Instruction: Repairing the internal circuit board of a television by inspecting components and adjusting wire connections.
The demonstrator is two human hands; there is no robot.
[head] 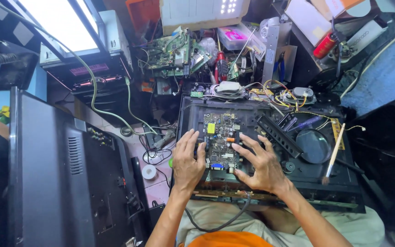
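Note:
A dark circuit board [220,137] with a yellow part, an orange part and a blue connector lies on the open black back shell [197,114] of a flat monitor in front of me. My left hand [187,161] rests flat on the shell, fingertips touching the board's left edge. My right hand [259,163] is spread on the other side, its fingers and thumb against the board's right edge. Neither hand lifts anything.
A paintbrush [333,153] and a magnifying glass [313,145] lie on the shell's right part. A black television back [56,174] stands at left. Green boards [174,52], screwdrivers [220,64], tangled wires [280,93] and boxes crowd the far side. A green cable [110,112] trails across the floor.

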